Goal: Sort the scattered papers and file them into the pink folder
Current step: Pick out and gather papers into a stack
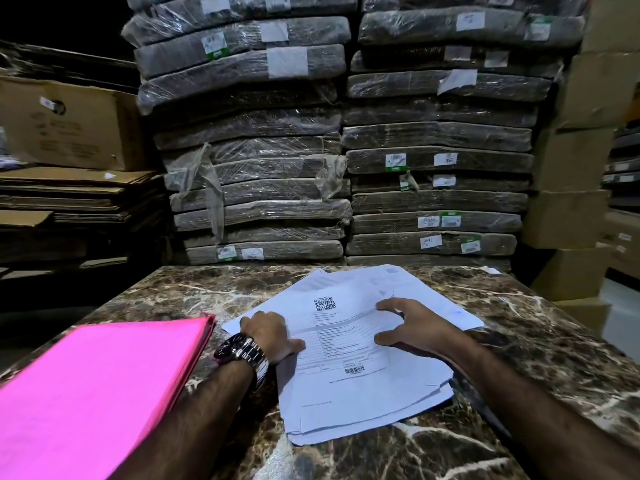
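Observation:
A loose pile of white papers (349, 386) lies on the brown marble table (540, 344), the top sheet printed with a QR code and a barcode. My left hand (268, 336), with a metal watch on the wrist, presses on the pile's left edge, knuckles curled and thumb flat on the sheet. My right hand (414, 329) rests on the pile's right side with fingers spread, fingertips on the top sheet. The closed pink folder (93, 393) lies flat at the left, just beside the papers and apart from both hands.
Behind the table rise two tall stacks of plastic-wrapped bundles (346, 150). Flattened cardboard (69, 192) and a brown box (65, 123) are at the left, and cardboard boxes (575, 188) at the right. The table's far edge runs just beyond the papers.

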The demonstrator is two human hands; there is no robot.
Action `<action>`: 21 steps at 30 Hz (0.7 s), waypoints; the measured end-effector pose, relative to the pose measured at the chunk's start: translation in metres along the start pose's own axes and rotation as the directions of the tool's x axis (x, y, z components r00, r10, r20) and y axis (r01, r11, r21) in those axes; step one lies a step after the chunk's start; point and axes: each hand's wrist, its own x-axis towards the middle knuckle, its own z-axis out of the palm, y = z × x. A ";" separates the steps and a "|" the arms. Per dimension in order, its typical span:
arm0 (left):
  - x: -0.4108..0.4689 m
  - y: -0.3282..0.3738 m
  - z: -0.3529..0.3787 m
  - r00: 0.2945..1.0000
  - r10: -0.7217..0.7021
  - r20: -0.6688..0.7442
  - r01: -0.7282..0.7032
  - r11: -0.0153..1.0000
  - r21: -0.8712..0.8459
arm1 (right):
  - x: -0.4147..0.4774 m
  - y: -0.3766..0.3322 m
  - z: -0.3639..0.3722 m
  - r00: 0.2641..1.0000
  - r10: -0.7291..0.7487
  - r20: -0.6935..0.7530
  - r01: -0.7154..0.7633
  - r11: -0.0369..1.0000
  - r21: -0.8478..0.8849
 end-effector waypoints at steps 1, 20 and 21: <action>0.000 0.001 0.001 1.000 -0.002 -0.004 0.002 1.000 0.008 | -0.003 -0.003 0.000 0.997 0.056 -0.044 -0.059 0.996 -0.071; -0.002 0.003 0.010 0.998 0.002 -0.064 -0.002 1.000 0.001 | -0.025 -0.038 -0.010 0.944 0.327 0.041 -0.325 0.902 0.283; -0.001 0.004 0.010 0.998 0.000 -0.066 0.000 1.000 -0.002 | -0.024 -0.038 -0.009 0.939 0.337 0.073 -0.342 0.881 0.327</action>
